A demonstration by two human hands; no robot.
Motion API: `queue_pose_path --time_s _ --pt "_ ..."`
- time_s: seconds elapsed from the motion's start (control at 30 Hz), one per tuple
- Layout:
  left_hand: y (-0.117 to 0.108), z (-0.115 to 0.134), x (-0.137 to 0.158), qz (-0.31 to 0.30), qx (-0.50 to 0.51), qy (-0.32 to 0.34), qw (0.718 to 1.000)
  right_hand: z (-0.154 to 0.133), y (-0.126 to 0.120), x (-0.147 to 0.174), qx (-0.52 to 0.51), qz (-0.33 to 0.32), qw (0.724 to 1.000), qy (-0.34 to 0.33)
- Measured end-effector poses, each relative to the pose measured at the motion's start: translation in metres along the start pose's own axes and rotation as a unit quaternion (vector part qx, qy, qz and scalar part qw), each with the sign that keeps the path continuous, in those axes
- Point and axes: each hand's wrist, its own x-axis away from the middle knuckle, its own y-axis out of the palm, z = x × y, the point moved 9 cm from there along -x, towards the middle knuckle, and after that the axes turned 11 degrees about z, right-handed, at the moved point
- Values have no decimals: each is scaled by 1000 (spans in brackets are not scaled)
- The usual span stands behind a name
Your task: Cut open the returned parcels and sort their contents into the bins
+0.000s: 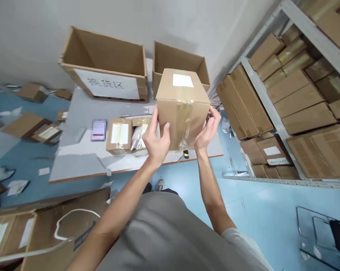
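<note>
Between my two hands a closed cardboard box (pixel 170 116) is held up above the table's front edge. Clear tape runs down its near face, and a white label (pixel 182 80) sits on its top. My left hand (pixel 156 141) presses the box's left side, thumb on the near face. On the opposite side my right hand (pixel 206 130) grips it, some fingers hidden behind the box. Left of it on the table (pixel 74 162) stand a smaller labelled carton (pixel 119 135) and a plastic-wrapped item (pixel 136 137). A black and yellow tool (pixel 186 154) lies below the held box.
Two open cardboard bins (pixel 105 49) (pixel 179 56) stand at the table's back; the left one bears a handwritten sign (pixel 108 84). Shelving (pixel 288 143) packed with cartons is at right. A large open carton (pixel 59 210) is at lower left. Boxes and scraps litter the left floor; a folding chair (pixel 322 233) is lower right.
</note>
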Motion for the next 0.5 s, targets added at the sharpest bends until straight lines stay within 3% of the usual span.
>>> queue_pose_path --time_s 0.07,0.13,0.2,0.27,0.4,0.5 --pt "16 1 22 -12 -5 14 1000 37 -35 2 6 74 996 45" --pt "15 1 41 -32 -4 28 999 69 -70 17 16 126 987 95" --pt "6 -8 53 -53 10 14 998 94 -96 34 20 134 980 144" --pt "1 -33 55 -86 20 -40 995 116 -111 48 16 110 970 218" --pt "14 -113 53 -169 11 -216 962 147 -107 65 19 23 929 369" --pt "26 -165 55 -227 -7 -296 928 152 -89 66 81 -12 911 404"
